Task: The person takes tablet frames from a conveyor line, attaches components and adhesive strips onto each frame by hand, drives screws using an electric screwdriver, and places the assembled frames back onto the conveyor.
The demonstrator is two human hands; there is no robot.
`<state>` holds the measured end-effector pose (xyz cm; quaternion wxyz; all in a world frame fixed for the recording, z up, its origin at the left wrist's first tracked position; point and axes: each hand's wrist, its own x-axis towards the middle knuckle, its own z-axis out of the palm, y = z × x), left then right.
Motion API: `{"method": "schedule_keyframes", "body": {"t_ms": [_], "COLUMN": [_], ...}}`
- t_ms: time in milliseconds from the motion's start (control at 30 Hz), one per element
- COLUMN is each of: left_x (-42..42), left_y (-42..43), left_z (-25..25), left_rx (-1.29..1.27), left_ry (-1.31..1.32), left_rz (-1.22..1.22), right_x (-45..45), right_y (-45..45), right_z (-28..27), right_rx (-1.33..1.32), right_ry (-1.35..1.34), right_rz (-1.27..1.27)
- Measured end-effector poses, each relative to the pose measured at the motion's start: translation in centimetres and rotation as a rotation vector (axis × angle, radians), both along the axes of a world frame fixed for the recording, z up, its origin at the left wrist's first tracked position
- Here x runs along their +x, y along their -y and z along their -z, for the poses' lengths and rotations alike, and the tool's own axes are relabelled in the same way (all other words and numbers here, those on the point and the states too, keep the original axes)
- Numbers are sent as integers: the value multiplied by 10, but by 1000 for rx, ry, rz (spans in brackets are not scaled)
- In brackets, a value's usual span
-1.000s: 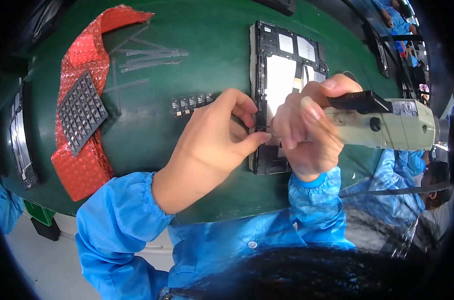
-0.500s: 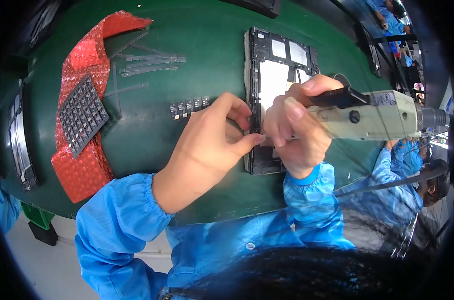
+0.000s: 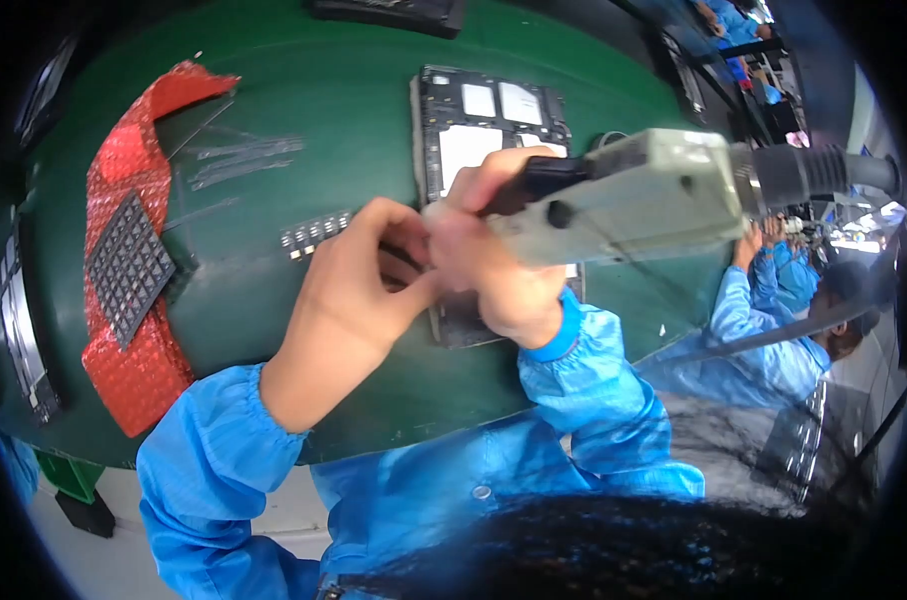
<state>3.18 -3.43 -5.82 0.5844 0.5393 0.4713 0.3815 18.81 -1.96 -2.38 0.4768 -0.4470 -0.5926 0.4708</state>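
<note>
My right hand (image 3: 499, 260) grips a pale electric screwdriver (image 3: 629, 200) with a black lever and a thick dark cable end. Its bit is hidden behind my hands. Beneath both hands lies a flat black device housing (image 3: 469, 148) with white panels. My left hand (image 3: 339, 285) bends round the housing's left edge, thumb and fingers curled towards each other. The fingertips are blurred and partly covered by my right hand, so whatever they pinch does not show. Just left of that hand sits a short row of small circuit boards (image 3: 314, 236).
On the green table (image 3: 244, 320), a panel of small boards (image 3: 131, 268) rests on red bubble wrap (image 3: 139, 390). Thin grey strips (image 3: 246, 160) lie behind. Another device part (image 3: 24, 320) stands at the far left. Co-workers in blue (image 3: 774, 340) sit at the right.
The view has shifted, so the table's things appear further left. My right hand and the screwdriver have swung closer to my left hand, over the housing's left edge.
</note>
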Motion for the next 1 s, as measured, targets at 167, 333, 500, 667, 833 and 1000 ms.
{"method": "schedule_keyframes", "body": {"t_ms": [167,333,500,667,833,1000], "left_x": [0,3,6,12,13,11], "left_y": [-2,-3,-3,-1,-8,-8], "left_z": [1,-1,-11,-13,-23,-20], "left_rx": [-7,66,-169,-220,-287,-279], "left_ry": [-16,-23,-50,-64,-148,-212], "left_rz": [-4,7,-8,-44,-27,1], "right_x": [-5,-2,49,180,203,207], "right_y": [-2,-12,-11,-41,-56,-64], "right_z": [4,3,-25,-4,19,23], "right_rx": [-66,78,73,403,346,351], "right_ry": [-157,-156,-115,-503,-465,-443], "right_rz": [-71,-178,68,413,547,554]}}
